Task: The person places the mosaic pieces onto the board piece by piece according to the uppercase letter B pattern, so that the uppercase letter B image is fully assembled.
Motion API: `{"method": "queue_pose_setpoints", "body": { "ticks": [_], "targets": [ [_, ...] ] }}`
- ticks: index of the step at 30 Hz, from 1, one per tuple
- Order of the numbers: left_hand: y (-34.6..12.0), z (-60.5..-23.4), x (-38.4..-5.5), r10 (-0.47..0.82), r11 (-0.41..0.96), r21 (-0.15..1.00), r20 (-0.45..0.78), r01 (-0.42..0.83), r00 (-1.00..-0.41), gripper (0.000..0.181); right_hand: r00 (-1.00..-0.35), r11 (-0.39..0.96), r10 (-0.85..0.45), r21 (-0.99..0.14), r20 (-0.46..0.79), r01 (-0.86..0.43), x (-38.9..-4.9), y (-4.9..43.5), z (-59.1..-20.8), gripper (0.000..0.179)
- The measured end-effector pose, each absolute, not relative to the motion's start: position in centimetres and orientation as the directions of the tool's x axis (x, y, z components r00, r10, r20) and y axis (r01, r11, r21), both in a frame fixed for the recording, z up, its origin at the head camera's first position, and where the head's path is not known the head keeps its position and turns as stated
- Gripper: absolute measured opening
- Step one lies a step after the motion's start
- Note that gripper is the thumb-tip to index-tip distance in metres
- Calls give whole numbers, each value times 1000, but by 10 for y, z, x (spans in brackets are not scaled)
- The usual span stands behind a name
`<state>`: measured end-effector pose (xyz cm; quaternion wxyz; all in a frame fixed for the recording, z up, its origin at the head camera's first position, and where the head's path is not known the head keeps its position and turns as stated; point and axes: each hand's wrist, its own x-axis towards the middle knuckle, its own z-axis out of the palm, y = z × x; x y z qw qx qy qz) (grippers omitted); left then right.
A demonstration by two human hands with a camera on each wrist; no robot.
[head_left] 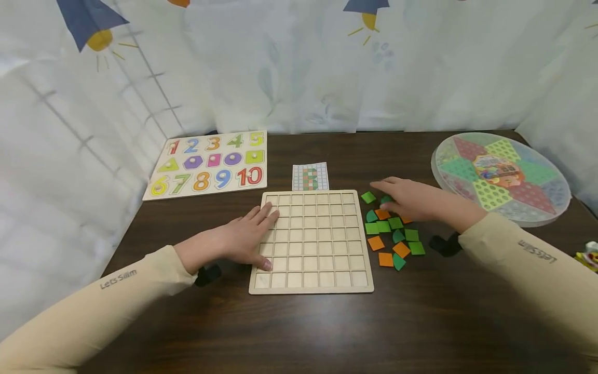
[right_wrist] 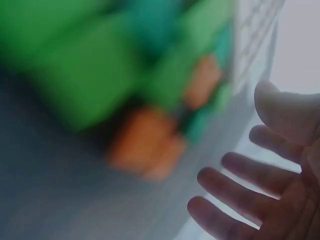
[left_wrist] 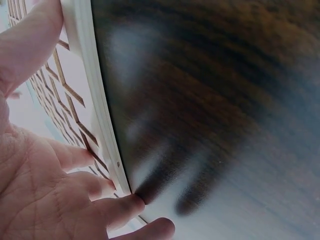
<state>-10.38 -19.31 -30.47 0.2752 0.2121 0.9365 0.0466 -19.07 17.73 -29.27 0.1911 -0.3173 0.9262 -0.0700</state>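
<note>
A pale wooden grid board [head_left: 315,241] lies flat with its square cells bare. My left hand [head_left: 245,236] rests on its left edge, fingers spread; in the left wrist view the thumb [left_wrist: 30,42] lies over the rim. To the right of the board several green square tiles [head_left: 383,226], orange square tiles [head_left: 385,259] and dark green rounded pieces [head_left: 398,262] are scattered. Over the far end of these pieces hovers my right hand [head_left: 411,199], its fingers extended and holding nothing. The right wrist view shows those fingers [right_wrist: 240,195] apart, beside blurred green tiles [right_wrist: 90,70].
A small printed pattern card [head_left: 310,176] sits behind the board. At the back left is a number puzzle board [head_left: 205,165]. A round, clear-lidded game case [head_left: 502,176] stands at the right, near my right forearm. A patterned curtain [head_left: 299,67] hangs behind the dark table [head_left: 299,332].
</note>
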Motion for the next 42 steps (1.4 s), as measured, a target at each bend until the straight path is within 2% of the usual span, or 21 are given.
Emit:
{"method": "queue_pose_setpoints", "body": {
  "ticks": [5, 11, 18, 25, 33, 37, 39, 42],
  "targets": [
    [-195, -305, -103, 419, 907, 201, -497, 369, -760, 118, -766, 810, -585, -244, -267, -533, -182, 221, -305, 48],
    [-197, -307, -104, 428, 904, 216, -496, 370, -756, 118, -749, 807, -580, -351, -322, -474, -172, 243, -310, 45],
    [-196, -307, -106, 434, 901, 213, -483, 379, -761, 118, -695, 799, -596, -385, -402, -462, -157, 241, -308, 44],
    [-194, -308, -108, 444, 896, 214, -474, 390, -760, 116, -711, 807, -585, -358, -389, -469, -153, 239, -312, 33],
    [-192, -309, -112, 440, 898, 220, -484, 382, -756, 115, -713, 803, -590, -365, -377, -471, -151, 240, -314, 29],
    [-192, -309, -112, 445, 896, 226, -484, 383, -753, 115, -730, 791, -605, -345, -319, -505, -142, 235, -310, 26],
    [-192, -309, -113, 447, 895, 226, -483, 386, -753, 115, -713, 765, -634, -377, -301, -522, -132, 229, -307, 24],
    [-192, -308, -113, 447, 894, 222, -480, 389, -755, 116, -613, 673, -728, -492, -307, -553, -111, 215, -305, 24]
  ]
}}
